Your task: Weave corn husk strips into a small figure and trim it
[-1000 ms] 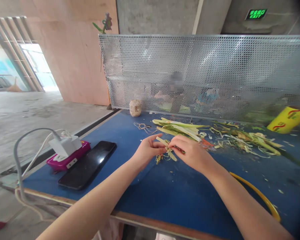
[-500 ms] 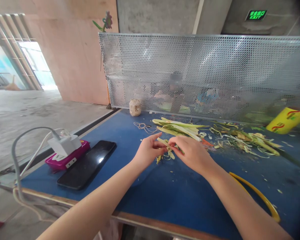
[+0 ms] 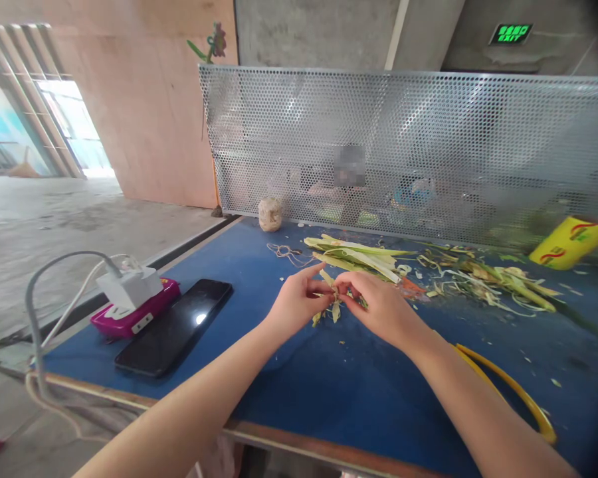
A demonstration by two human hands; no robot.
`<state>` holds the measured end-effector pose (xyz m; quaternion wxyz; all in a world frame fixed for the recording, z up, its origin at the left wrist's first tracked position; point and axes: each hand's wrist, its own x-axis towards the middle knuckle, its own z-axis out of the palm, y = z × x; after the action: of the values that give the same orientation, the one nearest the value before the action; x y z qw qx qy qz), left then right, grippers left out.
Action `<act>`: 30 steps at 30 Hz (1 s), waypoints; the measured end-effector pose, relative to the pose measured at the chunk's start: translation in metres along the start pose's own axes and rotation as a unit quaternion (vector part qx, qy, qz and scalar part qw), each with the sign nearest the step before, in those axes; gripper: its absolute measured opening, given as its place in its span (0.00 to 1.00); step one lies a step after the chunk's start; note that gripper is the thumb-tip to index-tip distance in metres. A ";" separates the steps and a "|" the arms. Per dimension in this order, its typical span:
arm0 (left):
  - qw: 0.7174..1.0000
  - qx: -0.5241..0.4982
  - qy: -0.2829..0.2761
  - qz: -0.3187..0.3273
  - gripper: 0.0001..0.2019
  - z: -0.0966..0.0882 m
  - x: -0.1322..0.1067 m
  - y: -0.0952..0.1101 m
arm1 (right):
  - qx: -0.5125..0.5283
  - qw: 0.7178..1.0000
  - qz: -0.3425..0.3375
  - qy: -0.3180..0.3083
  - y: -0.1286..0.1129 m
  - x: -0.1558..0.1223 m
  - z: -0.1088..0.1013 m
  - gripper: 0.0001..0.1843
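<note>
Between my two hands is a small bundle of pale green leaf strips [image 3: 335, 311], its ends poking out above and below the fingers. My left hand [image 3: 299, 295] pinches it from the left, with the index finger stretched upward. From the right, my right hand [image 3: 371, 299] closes thumb and fingertips on the same strips. The exact grip is partly hidden by the fingers. Just beyond the hands lies a pile of long pale green leaves [image 3: 353, 252], with thin string [image 3: 285, 251] at its left.
On the blue table [image 3: 299, 398] are a black phone [image 3: 174, 325], a magenta power strip [image 3: 134, 312] with a white charger, a ball of twine [image 3: 270, 214], leaf scraps [image 3: 498, 282], a yellow packet [image 3: 571, 242] and a yellow band [image 3: 518, 392]. A perforated metal screen [image 3: 403, 133] stands behind; a person sits beyond.
The leaf strips between my fingers have turned, now pointing more upright. My right fingers have shifted slightly. Both hands stay in nearly the same place.
</note>
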<state>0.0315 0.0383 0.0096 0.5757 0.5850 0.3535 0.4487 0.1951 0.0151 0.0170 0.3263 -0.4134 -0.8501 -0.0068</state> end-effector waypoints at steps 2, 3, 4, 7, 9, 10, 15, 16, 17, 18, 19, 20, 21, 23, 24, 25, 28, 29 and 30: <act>1.000 -0.011 -0.001 0.006 0.34 0.000 0.001 0.001 | 0.045 0.999 0.018 0.022 0.000 0.000 0.001 0.10; 1.000 -0.017 -0.002 0.009 0.32 0.000 0.001 0.001 | 0.064 0.997 0.030 0.030 0.001 0.000 0.002 0.11; 1.000 -0.023 -0.001 0.010 0.32 0.000 0.001 0.002 | 0.082 0.995 0.045 0.036 0.002 0.000 0.004 0.13; 0.999 -0.039 0.010 0.011 0.32 0.000 0.001 0.003 | 0.120 0.986 0.105 0.041 0.007 -0.001 0.014 0.20; 0.999 -0.042 0.019 0.012 0.34 0.000 0.001 0.004 | 0.160 0.973 0.163 0.041 0.011 0.000 0.022 0.22; 0.999 -0.044 0.020 0.015 0.34 0.000 0.001 0.004 | 0.194 0.962 0.188 0.031 0.013 0.000 0.025 0.22; 0.998 -0.029 0.026 0.051 0.39 0.000 0.000 0.004 | 0.315 0.926 0.195 -0.067 0.011 0.003 0.026 0.11; 0.998 -0.019 0.031 0.058 0.39 0.000 0.000 0.004 | 0.313 0.928 0.192 -0.066 0.010 0.004 0.024 0.09; 0.997 -0.008 0.035 0.064 0.38 0.000 0.000 0.004 | 0.307 0.930 0.192 -0.058 0.008 0.004 0.021 0.09; 0.997 0.003 0.038 0.068 0.37 -0.001 0.000 0.004 | 0.300 0.933 0.191 -0.050 0.006 0.005 0.019 0.10; 0.997 0.013 0.038 0.070 0.36 -0.001 0.000 0.003 | 0.292 0.936 0.191 -0.044 0.005 0.006 0.017 0.10; 0.996 0.022 0.038 0.072 0.35 -0.001 0.000 0.003 | 0.284 0.939 0.192 -0.037 0.004 0.006 0.015 0.11; 0.996 0.029 0.036 0.073 0.34 -0.001 0.000 0.002 | 0.278 0.940 0.194 -0.029 0.004 0.007 0.014 0.11; 0.996 0.039 0.027 0.075 0.33 -0.002 0.001 0.001 | 0.273 0.941 0.199 -0.018 0.005 0.007 0.012 0.11; 0.996 0.042 0.023 0.075 0.32 -0.002 0.001 0.001 | 0.276 0.939 0.204 -0.014 0.007 0.008 0.011 0.10; 0.996 0.045 0.018 0.075 0.32 -0.002 0.001 0.000 | 0.283 0.936 0.208 -0.009 0.008 0.008 0.011 0.10; 0.995 0.057 0.007 0.082 0.31 -0.003 0.001 0.000 | 0.313 0.924 0.222 0.007 0.011 0.008 0.011 0.09; 0.994 0.061 0.005 0.087 0.31 -0.003 0.001 0.000 | 0.326 0.918 0.227 0.012 0.011 0.008 0.010 0.09; 0.994 0.064 0.005 0.094 0.31 -0.003 0.001 0.001 | 0.339 0.912 0.231 0.013 0.012 0.008 0.010 0.10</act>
<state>0.0288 0.0404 0.0102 0.4907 0.6489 0.3281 0.4801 0.1940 0.0313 0.0107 0.4502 -0.4626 -0.6775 0.3525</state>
